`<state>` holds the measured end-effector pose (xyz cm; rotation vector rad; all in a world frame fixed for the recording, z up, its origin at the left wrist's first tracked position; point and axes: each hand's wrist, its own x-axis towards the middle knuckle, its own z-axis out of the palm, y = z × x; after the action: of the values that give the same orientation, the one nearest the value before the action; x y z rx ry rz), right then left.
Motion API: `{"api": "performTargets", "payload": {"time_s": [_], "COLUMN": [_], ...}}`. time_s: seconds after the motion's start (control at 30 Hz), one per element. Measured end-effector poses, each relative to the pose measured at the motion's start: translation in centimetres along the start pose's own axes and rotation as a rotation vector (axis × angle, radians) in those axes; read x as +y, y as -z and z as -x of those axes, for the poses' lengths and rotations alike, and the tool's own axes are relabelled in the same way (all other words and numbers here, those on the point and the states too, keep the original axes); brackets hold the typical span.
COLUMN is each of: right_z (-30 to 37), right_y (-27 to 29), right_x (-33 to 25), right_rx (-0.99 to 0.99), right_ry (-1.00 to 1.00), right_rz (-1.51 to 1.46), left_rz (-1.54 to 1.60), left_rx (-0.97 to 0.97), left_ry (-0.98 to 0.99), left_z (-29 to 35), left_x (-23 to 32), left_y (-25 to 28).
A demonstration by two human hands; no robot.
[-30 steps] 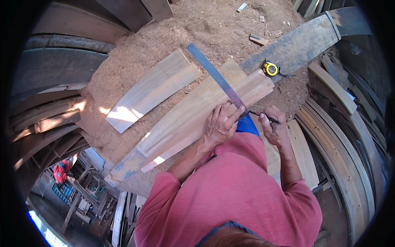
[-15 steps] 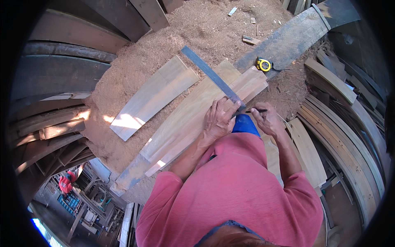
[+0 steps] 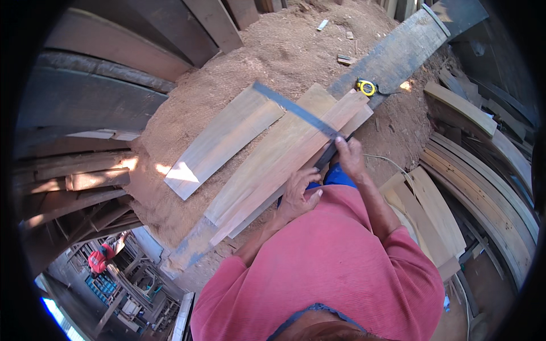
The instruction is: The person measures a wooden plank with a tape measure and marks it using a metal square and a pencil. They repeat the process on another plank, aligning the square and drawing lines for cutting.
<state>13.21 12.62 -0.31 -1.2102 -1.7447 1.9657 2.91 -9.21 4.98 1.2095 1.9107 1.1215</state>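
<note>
— What is seen at the pale plank (image 3: 284, 153)?

— A long pale plank is laid slantwise on a sawdust-covered bench (image 3: 227, 62). A metal square (image 3: 296, 111) is set across the plank's upper half, its thin blade running up and to the left over the wood, its dark handle hanging off the plank's near edge.

— How are the hands placed?

— The right hand (image 3: 348, 156) is closed around the dark handle of the square, at the plank's near edge. The left hand (image 3: 298, 196) is laid flat on the plank lower down, fingers spread, nothing gripped in it; the wood is merely pressed.

— What else lies by the plank?

— A second, greyer board (image 3: 222, 142) is laid just beside the plank on its far side, roughly parallel to it. A yellow tape measure (image 3: 367, 87) is set near the plank's upper end, on a long dark beam (image 3: 398, 51) that runs away to the upper right. Small offcuts (image 3: 344, 58) are scattered on the sawdust beyond the plank's upper end.

— Any boxes or bins?

— None can be made out near the plank. Curved wooden slats (image 3: 483, 165) are stacked to the right of the plank, well apart from it.
</note>
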Motion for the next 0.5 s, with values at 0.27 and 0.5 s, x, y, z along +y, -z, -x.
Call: {"api": "performTargets", "payload": {"time_s": [0.27, 0.5], "right_z": [-3.9, -5.6], "right_y": [2.2, -3.1], "right_x": [-5.8, -9.1], "right_rx": [0.207, -0.008], "right_ry": [0.076, 0.123], "right_rz": [-0.03, 0.096], "left_rz": [1.539, 1.712], "left_rx": [0.602, 1.303], "left_ry": [1.115, 0.897], "left_z": [13.2, 13.5], "left_x": [-4.2, -6.8], "left_y": [0.9, 1.2]}}
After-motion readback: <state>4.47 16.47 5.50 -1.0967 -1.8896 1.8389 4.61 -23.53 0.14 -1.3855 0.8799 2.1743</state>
